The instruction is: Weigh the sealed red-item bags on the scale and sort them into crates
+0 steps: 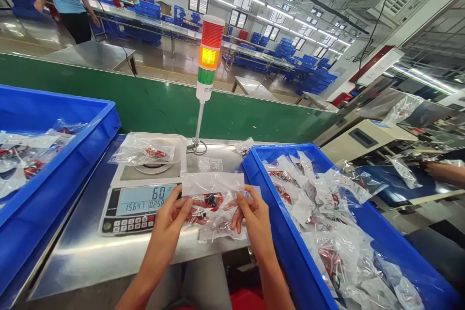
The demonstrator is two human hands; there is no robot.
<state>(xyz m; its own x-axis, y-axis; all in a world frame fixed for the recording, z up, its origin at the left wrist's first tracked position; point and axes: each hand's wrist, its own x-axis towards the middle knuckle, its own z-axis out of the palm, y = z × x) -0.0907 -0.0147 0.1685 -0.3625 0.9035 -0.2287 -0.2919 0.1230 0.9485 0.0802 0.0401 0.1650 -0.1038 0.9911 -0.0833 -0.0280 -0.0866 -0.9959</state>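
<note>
Left hand (170, 218) and right hand (255, 213) each pinch one side of a clear bag (213, 183) with red-and-black contents, held right of the scale (119, 198). Another bag (155, 152) lies on its pan; blue bin (296, 247) just right. Risk: slick film may slip if either pinch loosens. Left knuckles, near the display, could also bump the scale and upset its reading.

Head-worn view, looking forward and down, hands (171, 215) (257, 214) close below.
</note>
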